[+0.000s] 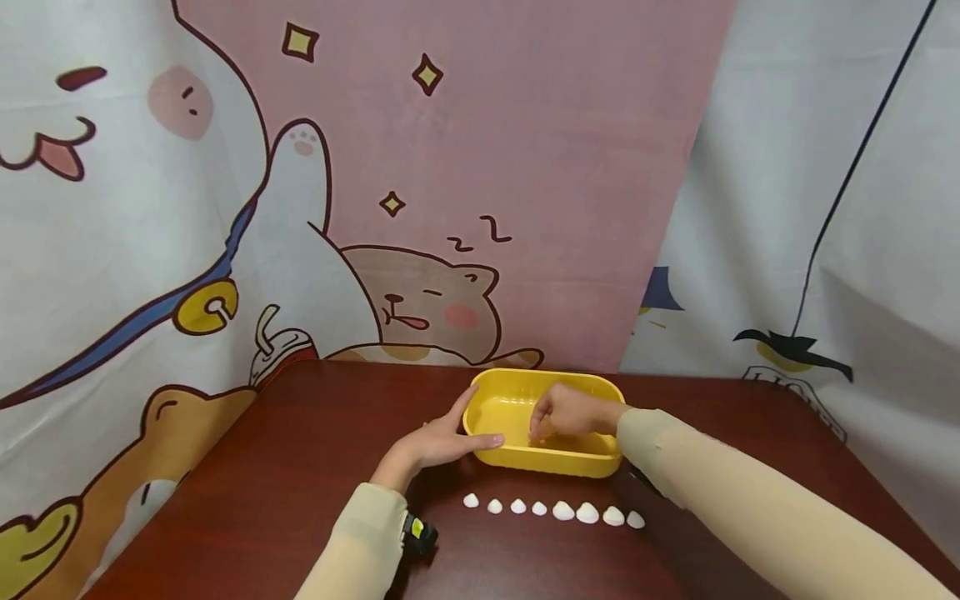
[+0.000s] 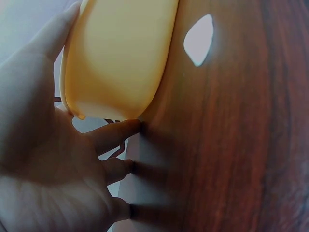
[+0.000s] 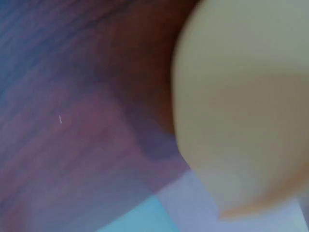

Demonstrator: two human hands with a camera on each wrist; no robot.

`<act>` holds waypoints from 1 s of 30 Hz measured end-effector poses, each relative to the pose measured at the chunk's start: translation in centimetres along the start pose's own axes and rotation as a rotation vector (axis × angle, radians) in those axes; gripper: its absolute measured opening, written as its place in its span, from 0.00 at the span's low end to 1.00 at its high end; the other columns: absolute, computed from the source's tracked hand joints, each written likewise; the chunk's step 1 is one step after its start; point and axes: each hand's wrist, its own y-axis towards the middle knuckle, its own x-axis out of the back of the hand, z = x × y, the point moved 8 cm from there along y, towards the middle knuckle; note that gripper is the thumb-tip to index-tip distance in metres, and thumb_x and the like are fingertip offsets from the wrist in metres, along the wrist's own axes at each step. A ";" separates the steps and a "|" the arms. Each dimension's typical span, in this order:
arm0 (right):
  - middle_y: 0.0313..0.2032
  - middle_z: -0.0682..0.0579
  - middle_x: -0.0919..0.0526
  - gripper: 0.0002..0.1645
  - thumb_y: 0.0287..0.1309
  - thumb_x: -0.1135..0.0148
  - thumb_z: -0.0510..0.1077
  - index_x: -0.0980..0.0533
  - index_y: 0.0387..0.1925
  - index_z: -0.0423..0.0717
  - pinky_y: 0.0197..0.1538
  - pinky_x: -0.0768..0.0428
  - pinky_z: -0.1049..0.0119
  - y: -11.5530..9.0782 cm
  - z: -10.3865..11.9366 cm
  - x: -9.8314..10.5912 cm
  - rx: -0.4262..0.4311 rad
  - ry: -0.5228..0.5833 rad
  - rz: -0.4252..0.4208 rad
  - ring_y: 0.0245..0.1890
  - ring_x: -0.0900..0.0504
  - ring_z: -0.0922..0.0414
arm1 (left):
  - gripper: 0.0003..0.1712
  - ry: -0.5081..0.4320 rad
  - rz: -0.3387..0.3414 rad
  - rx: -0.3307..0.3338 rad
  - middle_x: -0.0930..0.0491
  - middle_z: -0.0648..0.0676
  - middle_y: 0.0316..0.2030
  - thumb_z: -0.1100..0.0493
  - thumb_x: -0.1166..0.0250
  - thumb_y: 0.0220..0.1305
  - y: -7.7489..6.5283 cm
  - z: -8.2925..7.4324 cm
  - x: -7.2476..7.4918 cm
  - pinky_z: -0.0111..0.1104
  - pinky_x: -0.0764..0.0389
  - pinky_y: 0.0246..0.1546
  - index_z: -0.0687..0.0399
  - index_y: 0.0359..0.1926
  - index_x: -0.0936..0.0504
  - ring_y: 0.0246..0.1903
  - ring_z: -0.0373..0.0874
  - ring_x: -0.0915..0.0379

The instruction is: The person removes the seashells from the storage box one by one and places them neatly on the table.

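Note:
A yellow plastic tub (image 1: 495, 375) stands near the back of the table. At its left end, my left hand (image 1: 431, 442) touches the tub with thumb and fingers spread, the thumb over the front rim. In the left wrist view its other fingers reach straight along the tub's end and the table. My right hand (image 1: 566, 410) is inside the tub, its fingers bent down toward the bottom. Whether anything is between those fingertips is hidden. Several white shell-shaped pieces (image 1: 587, 512) lie in a row in front of the tub; one white piece (image 2: 199, 41) shows in the left wrist view.
The dark brown wooden table (image 1: 337, 500) reaches back to a cartoon-printed cloth (image 1: 570, 167). A black device (image 1: 420, 536) is worn at my left wrist. The right wrist view is blurred, with the tub's side (image 3: 231, 121) filling its right part.

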 end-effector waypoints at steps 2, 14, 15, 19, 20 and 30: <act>0.22 0.58 0.18 0.05 0.63 0.29 0.38 0.10 0.33 0.44 0.29 0.32 0.70 -0.8 0.5 1.1 -0.030 0.015 0.000 0.21 0.32 0.63 | 0.67 0.002 0.000 -0.001 0.38 0.62 0.80 0.22 0.30 0.56 0.1 0.0 0.0 0.66 0.35 0.74 0.23 0.86 0.60 0.74 0.62 0.34; 0.21 0.57 0.33 0.09 0.71 0.33 0.44 0.13 0.40 0.42 0.29 0.33 0.69 -6.7 2.4 6.6 -0.052 0.058 -0.021 0.22 0.37 0.60 | 0.67 0.018 -0.026 0.000 0.38 0.62 0.80 0.24 0.28 0.57 -0.2 0.1 0.9 0.67 0.37 0.75 0.24 0.86 0.59 0.75 0.63 0.35; 0.21 0.57 0.33 0.09 0.72 0.33 0.44 0.14 0.39 0.41 0.29 0.33 0.69 -7.3 2.4 6.7 -0.045 0.058 -0.014 0.22 0.37 0.60 | 0.67 0.011 -0.027 -0.003 0.38 0.62 0.80 0.24 0.28 0.57 -0.2 0.1 0.9 0.68 0.38 0.75 0.24 0.86 0.59 0.75 0.63 0.35; 0.22 0.56 0.33 0.12 0.72 0.33 0.45 0.16 0.41 0.37 0.30 0.32 0.68 -10.2 2.1 6.5 -0.009 0.060 0.019 0.23 0.37 0.61 | 0.66 -0.004 -0.016 -0.006 0.37 0.61 0.80 0.24 0.29 0.58 -0.2 0.1 0.6 0.68 0.39 0.75 0.25 0.86 0.59 0.75 0.62 0.35; 0.22 0.56 0.32 0.13 0.72 0.33 0.45 0.16 0.41 0.37 0.31 0.32 0.69 -11.1 1.8 6.5 -0.003 0.066 0.023 0.24 0.36 0.61 | 0.66 -0.005 -0.012 -0.009 0.37 0.61 0.80 0.24 0.29 0.58 -0.2 0.0 0.5 0.68 0.39 0.75 0.25 0.86 0.59 0.75 0.62 0.35; 0.19 0.59 0.34 0.13 0.72 0.34 0.44 0.17 0.41 0.35 0.20 0.41 0.71 -17.2 -3.1 4.6 -0.046 0.178 0.076 0.16 0.41 0.64 | 0.67 -0.009 -0.008 -0.017 0.36 0.62 0.79 0.25 0.28 0.58 -0.1 -0.4 0.0 0.69 0.38 0.74 0.26 0.87 0.59 0.74 0.62 0.34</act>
